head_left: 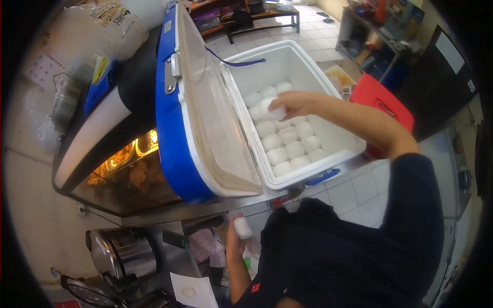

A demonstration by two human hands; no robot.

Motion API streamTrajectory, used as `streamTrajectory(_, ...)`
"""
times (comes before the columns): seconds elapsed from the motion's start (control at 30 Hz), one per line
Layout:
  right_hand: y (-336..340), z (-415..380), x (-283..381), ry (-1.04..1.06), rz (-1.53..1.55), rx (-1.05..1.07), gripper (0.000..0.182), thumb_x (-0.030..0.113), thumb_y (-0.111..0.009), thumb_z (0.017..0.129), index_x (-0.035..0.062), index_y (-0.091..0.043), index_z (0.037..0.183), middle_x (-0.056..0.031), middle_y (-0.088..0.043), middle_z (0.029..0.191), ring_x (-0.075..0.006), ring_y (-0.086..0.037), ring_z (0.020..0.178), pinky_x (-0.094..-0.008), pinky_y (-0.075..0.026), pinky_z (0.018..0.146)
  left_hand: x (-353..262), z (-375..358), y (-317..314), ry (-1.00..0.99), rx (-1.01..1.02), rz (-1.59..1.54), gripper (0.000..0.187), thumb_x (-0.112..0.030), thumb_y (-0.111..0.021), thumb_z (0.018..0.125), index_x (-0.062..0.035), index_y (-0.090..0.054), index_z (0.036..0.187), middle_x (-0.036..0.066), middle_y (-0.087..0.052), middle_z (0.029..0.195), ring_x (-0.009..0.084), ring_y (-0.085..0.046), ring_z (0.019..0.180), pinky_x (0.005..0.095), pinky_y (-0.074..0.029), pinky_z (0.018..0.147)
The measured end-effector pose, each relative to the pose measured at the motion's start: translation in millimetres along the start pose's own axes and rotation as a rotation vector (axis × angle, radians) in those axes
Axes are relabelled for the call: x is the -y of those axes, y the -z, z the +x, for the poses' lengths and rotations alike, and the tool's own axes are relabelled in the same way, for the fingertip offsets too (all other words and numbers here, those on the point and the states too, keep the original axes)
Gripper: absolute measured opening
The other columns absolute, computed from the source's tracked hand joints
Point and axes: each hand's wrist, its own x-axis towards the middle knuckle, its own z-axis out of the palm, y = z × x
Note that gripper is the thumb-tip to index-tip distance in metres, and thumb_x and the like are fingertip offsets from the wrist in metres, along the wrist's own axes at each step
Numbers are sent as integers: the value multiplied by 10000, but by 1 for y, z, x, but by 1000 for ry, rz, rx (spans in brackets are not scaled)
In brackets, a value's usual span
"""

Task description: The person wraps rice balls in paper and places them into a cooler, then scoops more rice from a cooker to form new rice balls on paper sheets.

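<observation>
My right hand (295,104) is inside the open cooler box (304,64), its fingers closed around a white rounded packet (276,109). Below it, rows of similar white packets (287,135) cover the cooler's floor, lying close against one another. Lower down, near my body, my left hand (235,237) grips another white packet (243,228), apart from the cooler. The cooler's blue-edged lid (221,118) is tilted up on the left side. What is inside the packets cannot be seen.
A lit glass food display (128,169) stands left of the lid. A steel rice cooker (126,251) and a white paper sheet with a pale round spot (192,290) are at lower left. A red lid (382,105) is right of the cooler; shelves (370,36) stand behind.
</observation>
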Motion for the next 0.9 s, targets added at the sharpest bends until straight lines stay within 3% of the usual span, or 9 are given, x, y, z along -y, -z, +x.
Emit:
streamTrajectory(0.17,5,102,-64,-212,-223,-191,477,126,-814,750,26,-601,1165,-124,-611,1174,-277,-609,1053,-419,-566,750,48,-35,-8,-179,-170,-260,558,-531,-414,1011,-55,-572,1257,85,-629,1076,247,-607,996,394,-507,892)
streamTrajectory(0.23,31,183,-119,-191,-45,-117,481,158,-821,763,32,-600,1172,-117,-618,1164,-264,-620,1024,-408,-556,724,78,-63,-20,-256,-311,-526,533,-514,-441,1006,-61,-573,1254,75,-629,1047,237,-609,982,386,-523,858)
streamTrajectory(0.37,18,169,-113,-87,3,-101,478,193,-823,778,24,-601,1166,-115,-626,1147,-249,-630,998,-373,-550,721,132,-105,-59,-485,-479,-414,453,-489,-480,996,-93,-596,1182,59,-633,1023,232,-616,955,395,-536,833)
streamTrajectory(0.47,2,158,-114,-126,-12,-244,522,213,-796,814,24,-547,1232,-112,-625,1125,-257,-631,981,-381,-562,783,181,-114,-65,-372,-566,-795,411,-494,-492,984,-121,-606,1112,51,-640,974,232,-620,895,399,-534,762)
streamTrajectory(0.53,-8,177,-132,-44,-197,-567,568,238,-792,820,-20,-519,1245,-136,-635,1095,-223,-641,956,-340,-532,653,202,-110,-77,-322,-719,-867,413,-523,-494,969,-140,-608,1073,43,-638,911,221,-615,829,394,-514,691)
streamTrajectory(0.67,-15,139,-105,-107,-10,-503,592,259,-777,836,-33,-460,1243,-160,-616,1034,-262,-634,824,-395,-545,606,195,-102,-106,-287,-672,-884,458,-549,-481,965,-129,-611,1095,44,-632,888,216,-606,804,387,-491,653)
streamTrajectory(0.83,-23,160,-124,-55,-294,-708,741,345,-763,837,-44,-384,1341,-225,-624,1125,-305,-654,790,-376,-555,641,143,-90,-121,-415,-454,-679,491,-463,-425,1022,-59,-541,1275,74,-603,1009,204,-569,855,362,-488,779)
streamTrajectory(0.87,-19,154,-121,-77,-337,-634,780,426,-734,838,-30,-382,1364,-242,-579,1236,-314,-638,944,-409,-543,781,126,-93,-127,-412,-442,-658,491,-463,-425,1022,-59,-541,1275,74,-603,1009,204,-569,855,362,-488,779)
streamTrajectory(0.9,-25,145,-113,-78,-315,-647,780,426,-734,838,-30,-382,1364,-242,-579,1236,-314,-638,944,-409,-543,781,102,-104,-140,-411,-354,-601,506,-453,-423,1025,-43,-513,1307,83,-600,1028,202,-569,864,359,-491,782)
